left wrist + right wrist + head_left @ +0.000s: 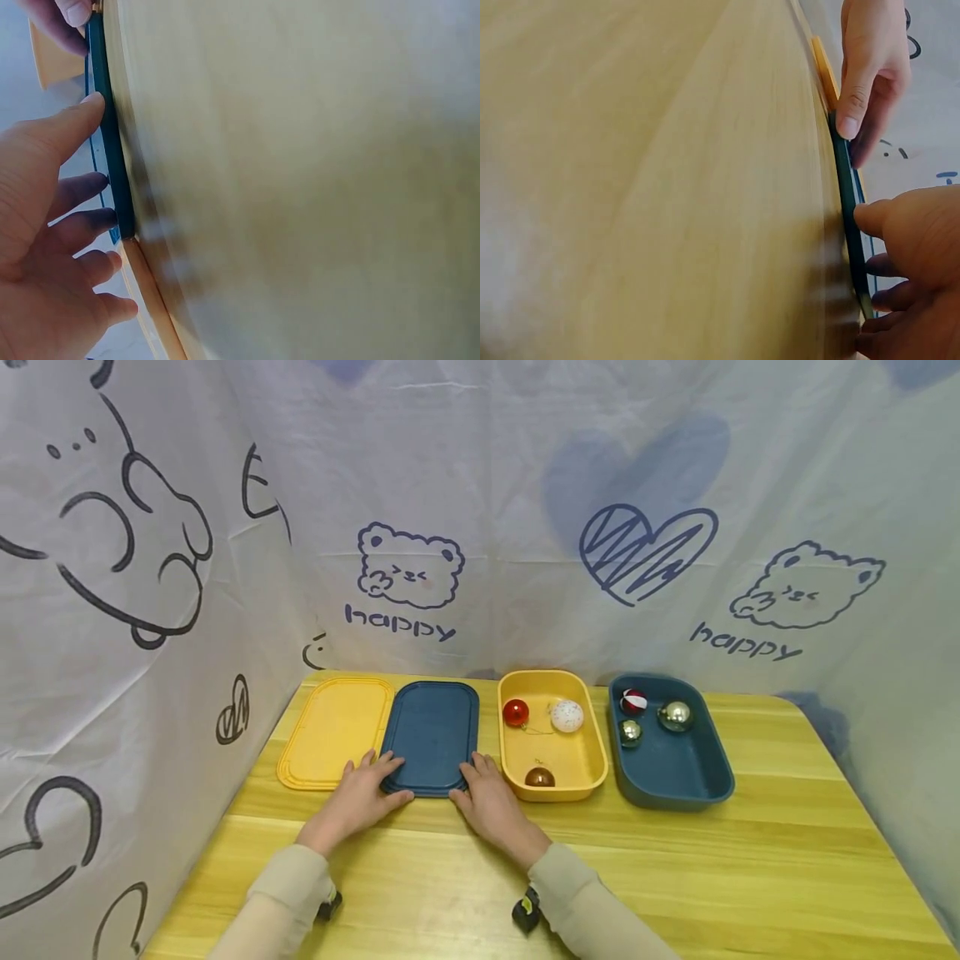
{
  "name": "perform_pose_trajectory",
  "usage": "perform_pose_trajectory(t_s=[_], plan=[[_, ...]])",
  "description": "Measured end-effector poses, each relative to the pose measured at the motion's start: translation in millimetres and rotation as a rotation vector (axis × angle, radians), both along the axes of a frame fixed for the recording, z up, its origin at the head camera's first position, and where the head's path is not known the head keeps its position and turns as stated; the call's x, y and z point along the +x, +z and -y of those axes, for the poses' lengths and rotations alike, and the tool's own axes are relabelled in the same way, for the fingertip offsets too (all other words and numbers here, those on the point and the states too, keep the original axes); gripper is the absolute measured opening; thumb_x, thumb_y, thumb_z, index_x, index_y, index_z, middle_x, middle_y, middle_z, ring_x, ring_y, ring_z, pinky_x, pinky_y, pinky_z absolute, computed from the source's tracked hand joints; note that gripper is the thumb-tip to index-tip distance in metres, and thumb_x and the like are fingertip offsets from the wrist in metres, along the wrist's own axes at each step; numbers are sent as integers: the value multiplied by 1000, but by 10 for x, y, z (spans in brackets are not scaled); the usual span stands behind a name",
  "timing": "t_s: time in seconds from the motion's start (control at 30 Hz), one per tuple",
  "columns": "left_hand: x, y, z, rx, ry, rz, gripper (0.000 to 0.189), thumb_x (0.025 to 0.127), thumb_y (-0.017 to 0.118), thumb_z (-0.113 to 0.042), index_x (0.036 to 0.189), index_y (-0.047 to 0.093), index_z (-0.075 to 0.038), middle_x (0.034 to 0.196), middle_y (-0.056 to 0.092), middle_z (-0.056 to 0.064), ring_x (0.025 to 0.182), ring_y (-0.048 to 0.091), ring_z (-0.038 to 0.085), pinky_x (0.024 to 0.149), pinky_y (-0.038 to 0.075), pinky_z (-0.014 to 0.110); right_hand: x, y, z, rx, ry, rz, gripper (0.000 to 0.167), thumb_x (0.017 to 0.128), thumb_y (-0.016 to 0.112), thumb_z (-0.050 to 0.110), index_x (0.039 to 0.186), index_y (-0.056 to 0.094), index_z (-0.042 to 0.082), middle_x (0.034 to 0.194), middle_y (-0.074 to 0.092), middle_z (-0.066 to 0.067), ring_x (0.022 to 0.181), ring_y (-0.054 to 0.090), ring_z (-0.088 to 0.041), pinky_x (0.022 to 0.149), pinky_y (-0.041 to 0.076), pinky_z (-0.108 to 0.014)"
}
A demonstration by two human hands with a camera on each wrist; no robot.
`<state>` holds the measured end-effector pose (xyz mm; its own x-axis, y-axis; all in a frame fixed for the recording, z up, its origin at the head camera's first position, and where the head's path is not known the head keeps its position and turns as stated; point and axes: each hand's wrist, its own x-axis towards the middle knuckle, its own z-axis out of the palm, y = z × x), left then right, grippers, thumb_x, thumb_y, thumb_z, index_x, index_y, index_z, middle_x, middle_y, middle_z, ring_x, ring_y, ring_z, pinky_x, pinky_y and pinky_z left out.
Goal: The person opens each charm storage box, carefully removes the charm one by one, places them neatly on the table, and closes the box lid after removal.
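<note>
A dark blue lid, rectangular with rounded corners, lies flat on the wooden table. My left hand touches its front left corner, fingers spread and thumb at the near edge. At the front right corner rests my right hand, its fingers lightly bent along the side. From the left wrist view, the left thumb meets the lid's dark rim. The right wrist view has the right thumb against that same rim. A yellow lid sits directly left of the blue one, beside the left fingers.
Right of the lids stands a yellow box with a red ball, a white speckled ball and a brown ball. Beyond it, a blue box holds three ornament balls. Printed white cloth hangs behind the table.
</note>
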<state>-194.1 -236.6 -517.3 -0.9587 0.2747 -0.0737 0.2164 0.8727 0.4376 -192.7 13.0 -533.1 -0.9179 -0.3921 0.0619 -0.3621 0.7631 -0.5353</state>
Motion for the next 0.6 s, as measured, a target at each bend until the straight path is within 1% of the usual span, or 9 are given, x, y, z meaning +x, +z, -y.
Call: perform_pose_trajectory(t_s=[0.27, 0.4, 0.6], plan=[[-81, -2, 10, 29, 4, -7, 68, 98, 76, -39, 152, 56, -2, 161, 44, 29, 154, 27, 58, 120, 18, 79, -69, -2, 24, -93, -55, 79, 56, 106, 65, 31, 149, 56, -3, 164, 40, -28, 157, 31, -47, 125, 33, -57], [-112, -3, 11, 35, 2, -8, 68, 98, 76, -40, 151, 57, -2, 161, 44, 29, 153, 28, 59, 119, 20, 79, -88, -5, 39, -106, -70, 96, 56, 106, 65, 31, 150, 55, -2, 166, 39, -27, 158, 29, -46, 126, 32, -57], [-141, 4, 10, 33, 5, -10, 68, 97, 76, -41, 151, 57, -3, 161, 45, 29, 152, 29, 59, 118, 21, 80, -113, -5, 52, -101, -75, 91, 55, 106, 65, 31, 149, 56, -2, 165, 39, -27, 158, 29, -47, 127, 31, -57]])
